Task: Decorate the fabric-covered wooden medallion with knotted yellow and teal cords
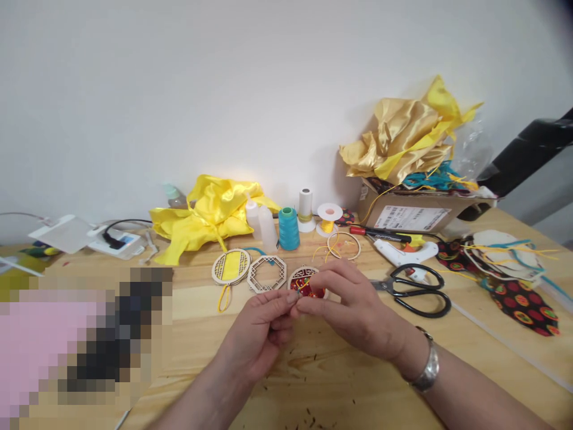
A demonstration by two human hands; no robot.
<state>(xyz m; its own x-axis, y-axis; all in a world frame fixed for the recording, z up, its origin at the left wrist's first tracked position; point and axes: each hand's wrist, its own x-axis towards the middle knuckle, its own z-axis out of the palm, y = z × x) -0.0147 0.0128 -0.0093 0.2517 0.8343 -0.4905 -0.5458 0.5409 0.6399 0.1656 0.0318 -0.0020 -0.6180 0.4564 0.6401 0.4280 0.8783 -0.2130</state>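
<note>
"Pinching is what the left hand [268, 319] does, right? What does it have?"

"A tiny bit of thread [299, 292], it looks like. Its thumb and finger are closed on it. It's so small that it's hard to see."

"And the right hand [358, 310]?"

"It bends in from the other side, with its fingertips at the same spot. I can't tell if they grip the thread too."

"Where is the round red piece [310, 288]?"

"Just behind the fingers, with a wooden rim. The hands hide its lower part, so I can't tell if they touch it or if it lies on the table [349, 388]."

"What is next to it?"

"On its left is a wooden frame with eight sides [267, 258]. Then a round frame with yellow in it [231, 266], and a yellow string loop [224, 298] below that."

"And by the right hand?"

"Scissors [390, 287] with big black handles. A white glue gun [398, 254] lies behind them. That arm wears a silver bracelet [427, 369]."

"What's farther back?"

"A fat blue spool [289, 230]. Bright yellow cloth [210, 209] is heaped on the left, and a brown box [371, 209] full of stuff sits on the right."
</note>
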